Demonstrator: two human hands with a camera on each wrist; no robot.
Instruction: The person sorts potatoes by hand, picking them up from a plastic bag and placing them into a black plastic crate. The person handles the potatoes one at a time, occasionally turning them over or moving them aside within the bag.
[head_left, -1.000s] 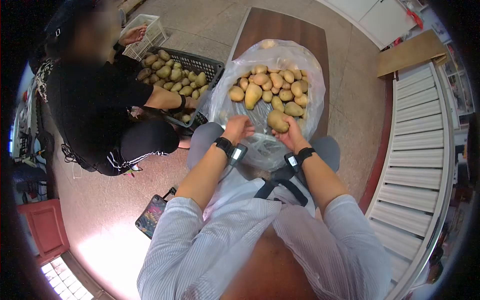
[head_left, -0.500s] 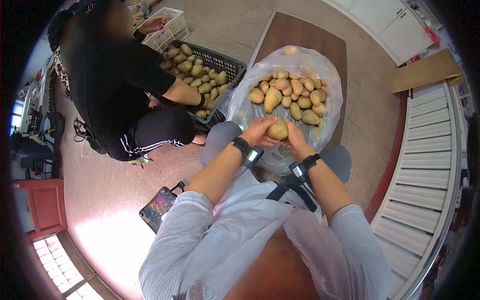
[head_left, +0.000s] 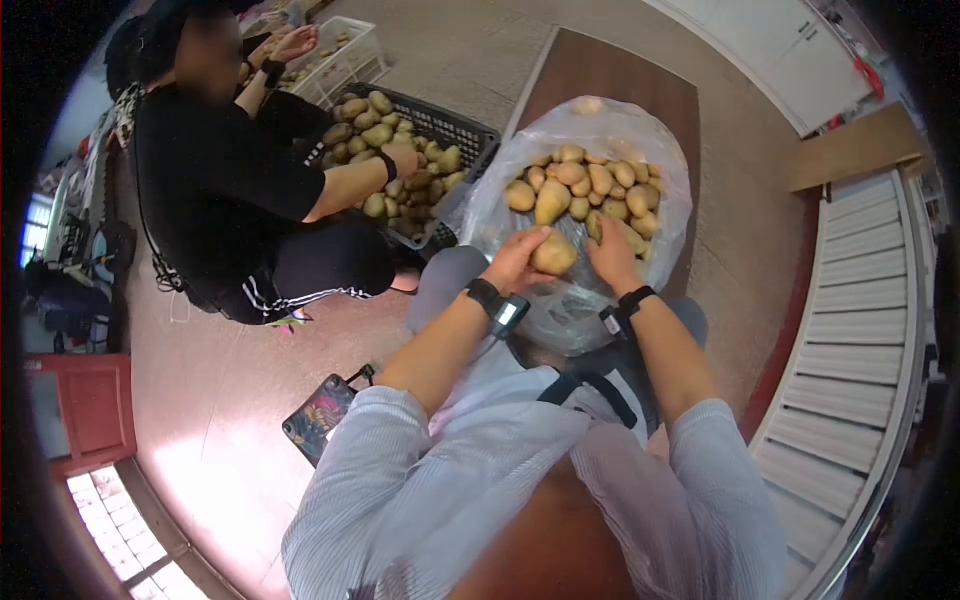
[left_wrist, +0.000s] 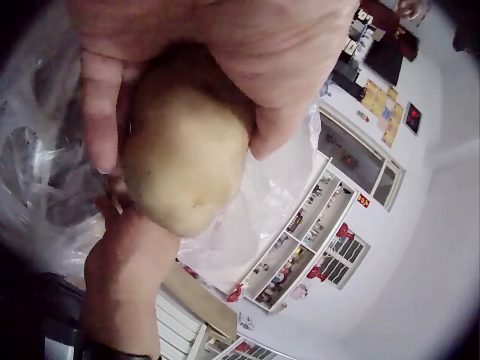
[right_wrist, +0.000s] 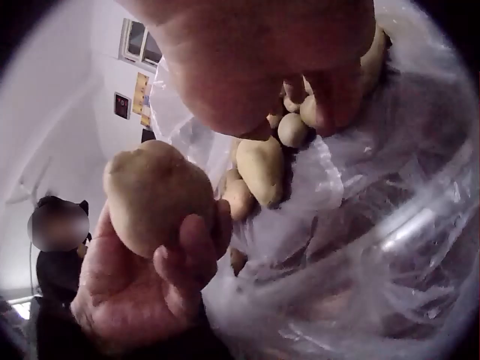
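Fingers (left_wrist: 97, 112) of the left hand (head_left: 515, 258) curl round a potato (head_left: 553, 254) held over the near rim of the bag (head_left: 560, 310). Those of the right hand (head_left: 612, 255) lie straight on the pile (head_left: 590, 185). A slack grip could drop it outside.

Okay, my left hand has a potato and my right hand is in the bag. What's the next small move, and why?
Probably close the fingers of the right hand round the nearest one in the pile of potatoes. That hand reaches empty into the plastic bag, fingers close to the pile, while the left hand grips a single potato clear of the rest.
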